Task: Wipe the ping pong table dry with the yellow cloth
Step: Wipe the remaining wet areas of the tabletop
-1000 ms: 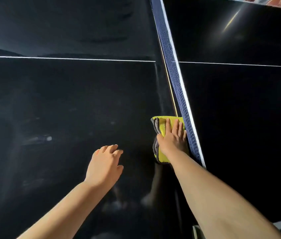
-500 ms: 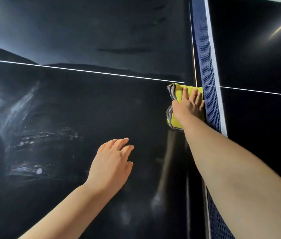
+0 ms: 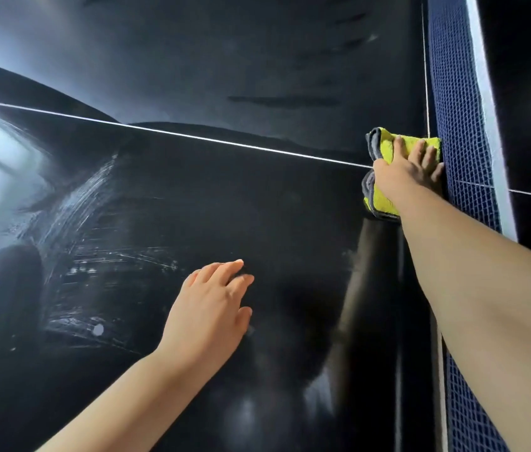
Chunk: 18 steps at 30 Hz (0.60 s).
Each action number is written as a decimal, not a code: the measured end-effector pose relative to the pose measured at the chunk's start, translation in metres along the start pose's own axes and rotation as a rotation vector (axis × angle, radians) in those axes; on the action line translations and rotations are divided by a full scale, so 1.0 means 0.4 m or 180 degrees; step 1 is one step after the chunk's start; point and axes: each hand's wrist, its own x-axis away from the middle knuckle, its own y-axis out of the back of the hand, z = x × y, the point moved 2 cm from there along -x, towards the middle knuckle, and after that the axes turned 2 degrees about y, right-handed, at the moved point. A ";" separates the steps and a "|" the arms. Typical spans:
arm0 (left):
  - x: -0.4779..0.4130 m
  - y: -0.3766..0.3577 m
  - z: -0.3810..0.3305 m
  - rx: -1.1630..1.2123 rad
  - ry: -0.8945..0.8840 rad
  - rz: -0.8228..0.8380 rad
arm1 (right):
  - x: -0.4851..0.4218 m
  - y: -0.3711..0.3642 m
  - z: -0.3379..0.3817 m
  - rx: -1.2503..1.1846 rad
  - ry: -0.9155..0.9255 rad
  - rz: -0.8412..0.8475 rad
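My right grip (image 3: 404,172) presses flat-fingered on the folded yellow cloth (image 3: 380,202), grey-edged, touching the blue mesh net (image 3: 456,125) across the streaked black table (image 3: 257,207); left grip (image 3: 212,308) relaxed, empty.

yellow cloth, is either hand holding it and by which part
Not gripped: the right hand presses flat on top of the yellow cloth. The left hand holds nothing.

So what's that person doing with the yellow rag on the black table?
A person is wiping the ping pong table dry. The right hand presses flat on the yellow cloth, right beside the net, at the white line. The left hand is open over the table and holds nothing. Shiny wet streaks show farther left, so that part looks not yet done.
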 end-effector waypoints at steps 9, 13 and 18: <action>-0.029 -0.004 0.025 0.0151 0.0044 -0.0244 | 0.008 -0.013 0.048 0.0125 0.0138 0.0077; -0.027 -0.007 0.058 0.0237 0.0107 -0.0326 | 0.030 -0.035 0.172 0.0182 0.0517 0.0170; -0.008 -0.010 0.156 0.0317 0.0276 -0.0360 | 0.073 -0.075 0.376 0.0308 0.1249 0.0297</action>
